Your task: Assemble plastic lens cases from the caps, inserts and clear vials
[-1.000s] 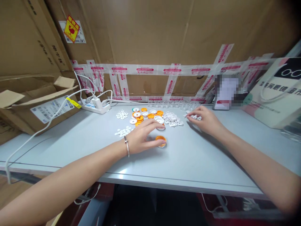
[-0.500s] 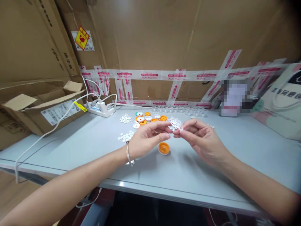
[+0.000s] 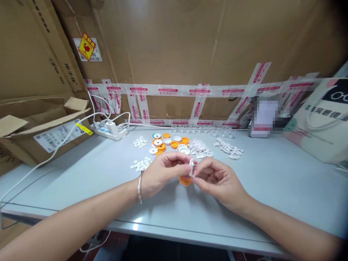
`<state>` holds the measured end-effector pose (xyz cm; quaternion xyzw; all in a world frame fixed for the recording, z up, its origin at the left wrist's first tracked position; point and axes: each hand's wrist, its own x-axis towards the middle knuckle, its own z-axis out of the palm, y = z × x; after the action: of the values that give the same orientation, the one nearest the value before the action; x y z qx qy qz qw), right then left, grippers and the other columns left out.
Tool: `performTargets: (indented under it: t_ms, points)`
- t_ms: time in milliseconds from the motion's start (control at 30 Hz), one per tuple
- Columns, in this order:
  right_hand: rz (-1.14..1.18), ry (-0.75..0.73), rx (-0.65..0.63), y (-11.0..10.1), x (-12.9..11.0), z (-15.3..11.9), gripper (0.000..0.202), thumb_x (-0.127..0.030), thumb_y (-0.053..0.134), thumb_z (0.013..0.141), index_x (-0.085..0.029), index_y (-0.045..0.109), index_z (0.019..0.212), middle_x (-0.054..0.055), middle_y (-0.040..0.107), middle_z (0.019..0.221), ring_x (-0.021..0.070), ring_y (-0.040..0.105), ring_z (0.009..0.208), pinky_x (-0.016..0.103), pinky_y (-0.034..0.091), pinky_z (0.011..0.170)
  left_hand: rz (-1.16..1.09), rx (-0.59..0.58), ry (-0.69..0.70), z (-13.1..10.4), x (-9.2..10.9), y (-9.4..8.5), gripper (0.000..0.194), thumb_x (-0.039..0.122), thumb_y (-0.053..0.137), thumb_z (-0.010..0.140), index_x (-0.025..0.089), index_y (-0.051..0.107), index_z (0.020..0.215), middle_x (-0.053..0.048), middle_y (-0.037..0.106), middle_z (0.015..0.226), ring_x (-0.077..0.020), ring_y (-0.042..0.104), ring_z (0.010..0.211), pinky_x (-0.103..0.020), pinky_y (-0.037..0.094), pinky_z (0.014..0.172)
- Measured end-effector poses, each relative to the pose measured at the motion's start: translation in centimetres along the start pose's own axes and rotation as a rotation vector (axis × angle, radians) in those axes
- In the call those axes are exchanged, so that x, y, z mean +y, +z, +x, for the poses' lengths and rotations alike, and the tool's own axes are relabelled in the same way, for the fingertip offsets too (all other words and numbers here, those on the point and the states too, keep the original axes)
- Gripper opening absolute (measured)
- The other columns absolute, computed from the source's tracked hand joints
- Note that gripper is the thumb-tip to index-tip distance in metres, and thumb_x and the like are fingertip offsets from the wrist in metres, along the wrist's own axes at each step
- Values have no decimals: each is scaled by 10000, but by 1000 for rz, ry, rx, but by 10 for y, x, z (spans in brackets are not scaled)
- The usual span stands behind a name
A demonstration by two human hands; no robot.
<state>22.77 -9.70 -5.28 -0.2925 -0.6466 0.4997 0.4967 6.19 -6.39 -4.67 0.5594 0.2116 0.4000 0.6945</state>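
A small white plastic part [image 3: 191, 168] is held upright between my two hands, above the table. My left hand [image 3: 168, 169] pinches its left side between thumb and fingers. My right hand [image 3: 217, 178] grips its lower right edge with thumb and forefinger, the other fingers curled. Right below the part, an orange round cup [image 3: 185, 181] rests on the table, partly covered by my hands. Behind them lie a pile of white openwork wheel-like pieces [image 3: 200, 148] and a cluster of orange and white rings [image 3: 174, 144].
Small white discs [image 3: 140, 165] and more small white pieces [image 3: 140, 141] lie on the left. White flat parts [image 3: 230, 148] are at the right. Clear cups [image 3: 201, 129] line the back. A power strip [image 3: 109, 133], an open carton [image 3: 59, 132] and a paper bag [image 3: 320, 123] border the grey table [image 3: 272, 188].
Both hands have moved down and left, away from the wheel-like pile, and closer together. The white part now shows between both hands' fingertips. The camera view has shifted slightly.
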Motion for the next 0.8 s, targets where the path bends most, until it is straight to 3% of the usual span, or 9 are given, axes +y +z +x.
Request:
performTargets:
  t_ms: [67,133,233,300,400,500,700,800]
  points:
    - [-34,-3,-22,-4,-2,1,105,-223,665,727,-246,612,814,4,677,858,163,662,832,326,538,776,11,64,22,1,1,-2,130,229,694,707,175,668,822,-7,613,795,-92,547,717,-225,442,675]
    - [-112,6,43,-18,-7,5,107,-264,663,734,-247,631,835,21,693,898,180,652,887,353,517,832,8,157,42,3,2,-5,128,234,692,704,173,669,814,-15,629,833,-101,555,755,-223,442,687]
    - [-259,38,376,-55,-16,16,141,-371,637,751,-236,627,790,34,699,834,181,655,809,353,515,800,-5,286,42,6,6,-11,148,253,699,695,175,671,818,-22,647,841,-108,567,769,-213,440,656]
    - [-402,128,458,-85,-16,23,218,-425,646,724,-224,619,805,30,688,820,177,646,773,333,513,756,-13,355,46,8,9,-16,174,255,713,681,171,670,827,-24,654,836,-110,579,772,-213,450,662]
    - [-699,298,205,-119,-6,29,304,-455,657,688,-194,629,842,55,675,825,193,621,735,349,501,710,-37,446,35,14,18,-22,198,254,718,676,154,663,839,-30,657,853,-103,591,770,-211,465,686]
    - [-925,263,44,-129,6,31,301,-423,642,699,-199,622,900,63,653,899,197,596,768,360,486,730,-66,470,-5,23,29,-27,197,256,716,682,152,658,839,-28,664,841,-99,600,775,-209,470,710]
    - [-1007,141,-59,-124,14,33,188,-389,540,785,-223,628,801,47,623,834,192,578,764,334,466,691,-61,374,17,36,31,-28,169,242,708,695,165,662,837,-22,676,829,-95,607,772,-204,473,710]
    - [-959,150,-9,-123,11,32,222,-403,525,798,-215,615,723,54,616,817,197,564,745,356,451,707,-64,342,-12,34,22,-27,183,249,712,691,157,666,842,-34,673,820,-108,609,768,-207,476,679]
